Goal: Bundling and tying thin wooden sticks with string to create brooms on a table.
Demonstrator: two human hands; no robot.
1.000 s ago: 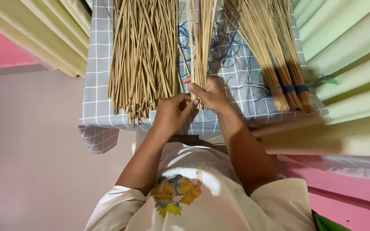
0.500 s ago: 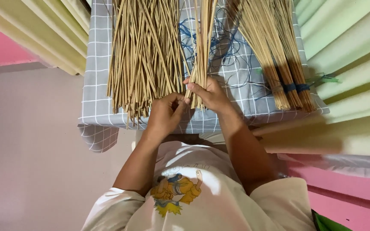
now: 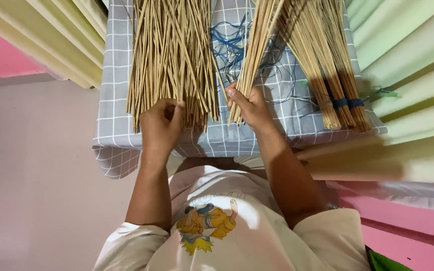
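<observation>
A slim bunch of pale sticks [image 3: 253,55] is being gripped at its lower end by the right hand [image 3: 249,106], with the fingers closed around it; the bunch is running up toward one o'clock from that hand. The left hand [image 3: 160,125] is being rested at the near ends of the loose pile of sticks [image 3: 172,55], fingers curled onto a few of them; whether any is actually pinched cannot be told.

The held bunch is judged likely to fan apart if the grip is loosened, since no tie is seen on it. Sticks could also be snagged by the tangled blue thread [image 3: 229,47] lying at twelve o'clock between the hands.

Three groups of sticks are being counted: the loose pile, the held bunch, and one tied bundle [image 3: 335,80] at two o'clock, bound with blue thread. All are lying over one grey checked cloth [image 3: 114,75]. Single sticks are too many to be counted.
</observation>
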